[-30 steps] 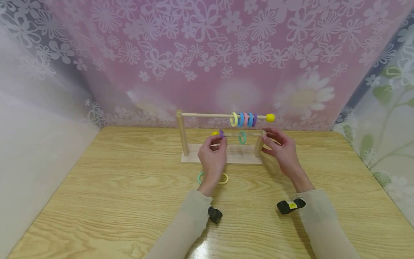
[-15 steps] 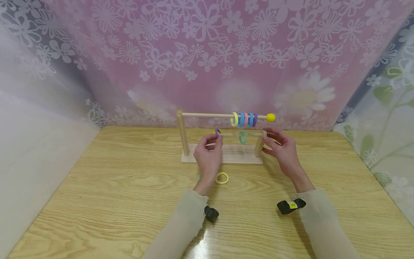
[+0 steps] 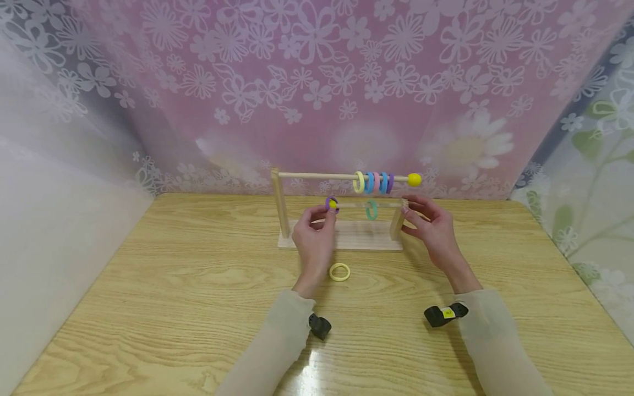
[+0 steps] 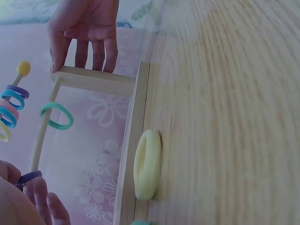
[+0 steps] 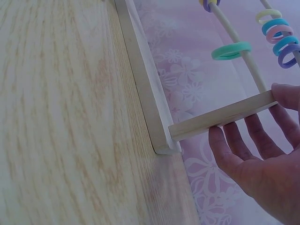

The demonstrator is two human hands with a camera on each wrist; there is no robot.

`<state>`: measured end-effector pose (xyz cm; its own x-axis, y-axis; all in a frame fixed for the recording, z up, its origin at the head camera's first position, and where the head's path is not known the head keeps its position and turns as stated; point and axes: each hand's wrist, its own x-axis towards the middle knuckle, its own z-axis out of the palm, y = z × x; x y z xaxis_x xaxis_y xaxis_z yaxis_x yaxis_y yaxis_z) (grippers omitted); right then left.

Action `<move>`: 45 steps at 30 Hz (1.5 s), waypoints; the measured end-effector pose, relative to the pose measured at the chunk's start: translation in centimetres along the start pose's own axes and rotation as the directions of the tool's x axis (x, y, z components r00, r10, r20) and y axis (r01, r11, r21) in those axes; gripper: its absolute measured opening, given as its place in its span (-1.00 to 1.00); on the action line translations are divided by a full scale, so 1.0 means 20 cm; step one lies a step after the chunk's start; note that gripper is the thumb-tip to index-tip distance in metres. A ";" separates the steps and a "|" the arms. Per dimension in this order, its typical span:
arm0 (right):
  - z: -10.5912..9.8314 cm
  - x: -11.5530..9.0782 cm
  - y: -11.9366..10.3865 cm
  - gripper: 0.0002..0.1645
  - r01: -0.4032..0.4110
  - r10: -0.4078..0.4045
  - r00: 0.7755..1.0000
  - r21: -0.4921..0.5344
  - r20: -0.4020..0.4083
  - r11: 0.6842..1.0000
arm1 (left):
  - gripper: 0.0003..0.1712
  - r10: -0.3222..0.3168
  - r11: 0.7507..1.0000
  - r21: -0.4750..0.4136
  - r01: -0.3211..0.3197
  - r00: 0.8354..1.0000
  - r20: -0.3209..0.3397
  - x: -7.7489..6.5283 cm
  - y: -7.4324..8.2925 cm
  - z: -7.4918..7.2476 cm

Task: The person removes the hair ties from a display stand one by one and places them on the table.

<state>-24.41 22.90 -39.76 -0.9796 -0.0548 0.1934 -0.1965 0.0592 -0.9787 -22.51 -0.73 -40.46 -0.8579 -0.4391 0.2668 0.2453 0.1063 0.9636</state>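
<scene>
My left hand (image 3: 315, 236) pinches a purple ring (image 4: 29, 177) between thumb and fingers. The ring encircles the yellow ball (image 3: 333, 204) at the left end of the lower rod (image 3: 353, 206) on a wooden stand (image 3: 366, 236). Farther right, a green ring (image 3: 371, 210) hangs on that same rod. With my right hand (image 3: 433, 228) I grip the top of the stand's short right post (image 5: 220, 112), thumb on one side and fingers on the other. The upper rod (image 3: 317, 176) carries several rings in yellow, blue, pink and purple and ends in another yellow ball (image 3: 414, 180).
On the wooden table (image 3: 198, 308) lies a yellow ring (image 3: 339, 272) in front of the stand's base. Beside it, the edge of a green ring (image 4: 139, 223) shows in the left wrist view; my left arm hides it from the head view. A flowered curtain (image 3: 317, 110) hangs behind.
My left hand has drawn the purple ring leftward along the lower rod to the yellow ball. The green ring on the table has gone behind my left arm. My right hand stays put.
</scene>
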 end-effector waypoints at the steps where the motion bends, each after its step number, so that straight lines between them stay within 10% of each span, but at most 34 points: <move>1: 0.00 0.00 0.00 -0.38 0.000 0.000 1.000 -0.002 0.000 1.000 | -0.87 0.001 1.000 0.004 -0.001 1.000 -0.004 0.00 0.00 0.00; 15: 0.00 0.00 0.01 -0.45 0.008 -0.008 1.000 -0.001 -0.005 1.000 | -0.88 -0.091 0.995 0.045 0.092 0.996 -0.023 0.04 -0.01 -0.05; 45: 0.00 0.00 0.01 -0.38 -0.001 0.001 1.000 -0.017 -0.017 1.000 | -0.85 -0.021 1.000 0.007 0.021 0.999 0.041 0.07 -0.01 -0.23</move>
<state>-24.49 22.89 -39.97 -0.9803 -0.0374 0.1939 -0.1963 0.0761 -0.9776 -21.72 -5.46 -40.31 -0.8806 -0.4046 0.2465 0.2240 0.1031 0.9691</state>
